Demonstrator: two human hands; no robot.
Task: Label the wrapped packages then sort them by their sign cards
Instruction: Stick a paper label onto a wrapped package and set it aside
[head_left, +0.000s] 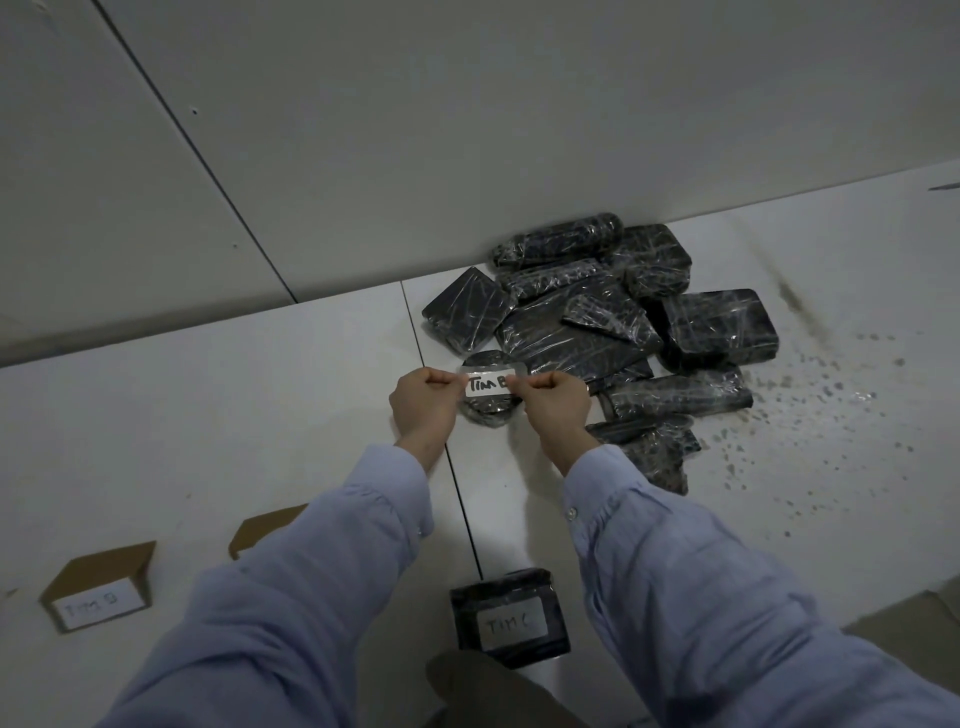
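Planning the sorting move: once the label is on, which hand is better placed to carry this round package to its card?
Likely the left hand: the label reads TIM B, and the TIM B card stands on that side.

Light-blue shirt: left sleeve (291, 597) at 7 o'clock, right sleeve (701, 597) at 5 o'clock, each with small pale cuff button (571, 513)

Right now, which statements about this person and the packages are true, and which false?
1. Both the left hand and the right hand pinch the white label. True.
2. The label reads TIM C. False: it reads TIM, then seemingly B.
3. It is held over a round wrapped package. True.
4. The near package bears no label. False: it is marked TIM C.
5. The cardboard sign card stands at the right. False: at the left.
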